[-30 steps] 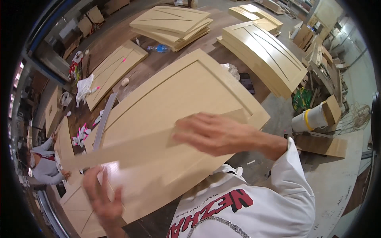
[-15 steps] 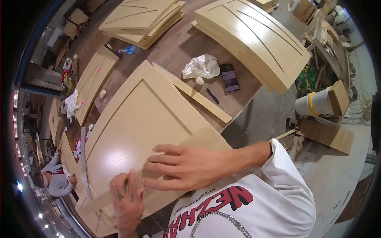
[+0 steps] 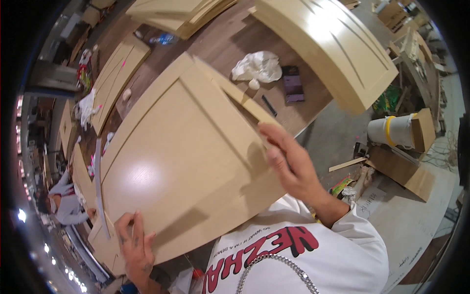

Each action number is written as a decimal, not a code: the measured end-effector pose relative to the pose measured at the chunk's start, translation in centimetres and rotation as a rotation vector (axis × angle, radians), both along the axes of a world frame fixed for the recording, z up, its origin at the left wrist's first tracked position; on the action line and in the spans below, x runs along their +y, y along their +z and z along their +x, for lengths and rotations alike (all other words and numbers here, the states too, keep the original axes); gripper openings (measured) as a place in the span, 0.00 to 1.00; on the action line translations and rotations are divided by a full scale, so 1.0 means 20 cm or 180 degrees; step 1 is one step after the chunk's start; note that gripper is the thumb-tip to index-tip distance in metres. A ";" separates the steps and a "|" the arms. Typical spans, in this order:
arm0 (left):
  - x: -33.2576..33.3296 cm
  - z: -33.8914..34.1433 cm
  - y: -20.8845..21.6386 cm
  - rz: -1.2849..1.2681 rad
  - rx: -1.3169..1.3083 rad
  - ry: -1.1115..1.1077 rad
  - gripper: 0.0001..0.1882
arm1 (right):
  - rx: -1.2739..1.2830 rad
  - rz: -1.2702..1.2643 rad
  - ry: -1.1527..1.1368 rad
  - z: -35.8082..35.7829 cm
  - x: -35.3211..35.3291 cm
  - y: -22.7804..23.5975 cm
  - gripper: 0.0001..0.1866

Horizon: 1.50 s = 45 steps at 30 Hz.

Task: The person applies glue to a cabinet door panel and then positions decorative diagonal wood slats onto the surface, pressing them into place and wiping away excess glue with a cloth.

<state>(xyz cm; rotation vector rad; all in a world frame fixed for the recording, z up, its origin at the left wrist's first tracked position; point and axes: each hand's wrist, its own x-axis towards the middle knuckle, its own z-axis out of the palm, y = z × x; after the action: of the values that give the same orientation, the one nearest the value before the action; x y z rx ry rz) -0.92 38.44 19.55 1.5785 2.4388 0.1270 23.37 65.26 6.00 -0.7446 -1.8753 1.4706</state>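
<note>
A large cream cabinet door (image 3: 161,147) with a recessed centre and raised border lies in front of me, at a slant. My right hand (image 3: 296,169) is closed on its right edge, thumb on the near side and fingers along the rim. At the near left corner, my left hand (image 3: 134,247) has bent fingers over the door's edge; their undersides are hidden. Beside the door's far right edge lies a narrow cream strip (image 3: 235,95), with a dark gap between them. A grey metal strip (image 3: 99,186) runs along the left side.
Beyond the door are a crumpled white plastic bag (image 3: 257,67), a purple-screened phone (image 3: 293,84) and a small dark flat tool (image 3: 269,105). Stacked cream doors (image 3: 333,44) stand at the far right. A white bucket (image 3: 391,130) is on the right. Another person (image 3: 66,203) works at far left.
My right hand has moved from above the door's near middle to its right edge. The left hand has shifted left and down along the near edge. My view has shifted slightly.
</note>
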 end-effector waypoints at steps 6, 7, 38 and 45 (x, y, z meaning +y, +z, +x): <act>0.08 0.02 -0.09 -0.0018 -0.0066 -0.0412 0.33 | 0.0035 -0.0691 0.0223 -0.01 0.00 0.00 0.22; 0.09 0.02 -0.10 -0.0052 -0.0113 -0.0395 0.33 | 0.0108 -0.0593 0.0204 -0.02 0.01 -0.02 0.22; 0.13 0.01 -0.31 -0.0167 -0.0397 -0.0458 0.31 | -0.0240 -0.0261 0.0252 -0.03 -0.01 -0.02 0.25; 0.12 0.04 -0.34 -0.0163 -0.0442 -0.0399 0.32 | -0.0569 -0.0178 0.0580 -0.04 0.00 -0.01 0.32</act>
<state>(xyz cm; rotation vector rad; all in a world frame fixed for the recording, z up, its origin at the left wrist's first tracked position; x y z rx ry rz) -0.19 40.81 12.74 1.6374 2.2152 0.1458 22.55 65.30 5.75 -0.7699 -2.0906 1.6207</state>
